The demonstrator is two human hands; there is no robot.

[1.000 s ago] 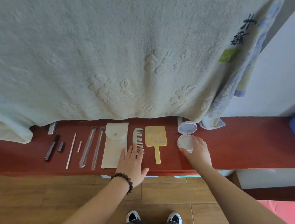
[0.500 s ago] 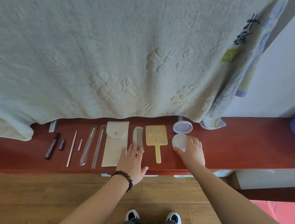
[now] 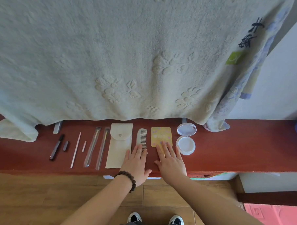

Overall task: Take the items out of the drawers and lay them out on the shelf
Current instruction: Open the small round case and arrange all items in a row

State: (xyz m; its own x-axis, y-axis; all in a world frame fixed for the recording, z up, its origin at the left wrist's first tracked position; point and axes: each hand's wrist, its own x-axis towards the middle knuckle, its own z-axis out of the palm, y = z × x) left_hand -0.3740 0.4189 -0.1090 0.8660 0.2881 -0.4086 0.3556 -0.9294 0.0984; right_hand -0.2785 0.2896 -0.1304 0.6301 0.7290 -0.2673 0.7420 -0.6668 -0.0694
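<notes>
The fingers [image 3: 165,148] of the right hand [image 3: 171,159] lay straight and slightly spread, flat over the handle and lower edge of the yellow hand mirror [image 3: 161,136], holding nothing. The left hand [image 3: 136,164] lay flat too, fingers straight and close together, their tips on the lower end of the comb [image 3: 142,141] and just beside the white pouch [image 3: 119,146]. Both palms faced down on the front part of the red shelf [image 3: 239,152], forearms reaching up from below; a dark bead bracelet [image 3: 127,178] circled the left wrist.

Taking the mirror as landmark: one comb lay just left of it, long axis running front to back, teeth toward the mirror. Left of the comb was one pouch, flap at the far end. Further left lay two wrapped brushes [image 3: 96,148], side by side and tilted slightly, bristles toward the far end; then one thin pale stick [image 3: 75,150] with one short piece [image 3: 84,146] beside it; then one dark tube [image 3: 57,147] and one small dark cap [image 3: 65,146], well apart from the mirror. Just right of the mirror sat one open round compact [image 3: 185,145], its clear lid [image 3: 186,129] at the far side. The mirror's long axis also ran front to back, head away from the person. A pale towel [image 3: 124,53] hung behind the row.
</notes>
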